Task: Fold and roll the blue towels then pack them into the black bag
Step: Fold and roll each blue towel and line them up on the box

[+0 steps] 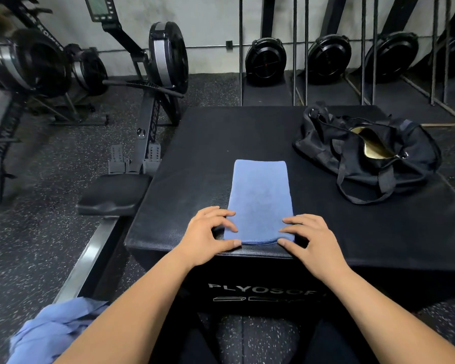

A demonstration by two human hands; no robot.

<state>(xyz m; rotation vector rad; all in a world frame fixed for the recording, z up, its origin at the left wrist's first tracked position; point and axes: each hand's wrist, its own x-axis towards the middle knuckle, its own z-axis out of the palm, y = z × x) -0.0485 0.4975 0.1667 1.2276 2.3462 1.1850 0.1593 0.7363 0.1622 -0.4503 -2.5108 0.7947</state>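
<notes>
So, the left hand (210,232) and right hand (310,240) each pinch a near corner of the blue towel (259,195). Uneven rolling could skew it, probably.

Soft, even light falls from overhead, rather dim. My left hand (206,232) and right hand (315,240) cast only faint shadows on the folded towel (259,195), which is sharp at centre. The table (195,158) top carries a dull sheen. From 7 to 10 o'clock everything smears with blur. At 1 o'clock the rack poles (295,48) lean with wide-angle distortion.
</notes>
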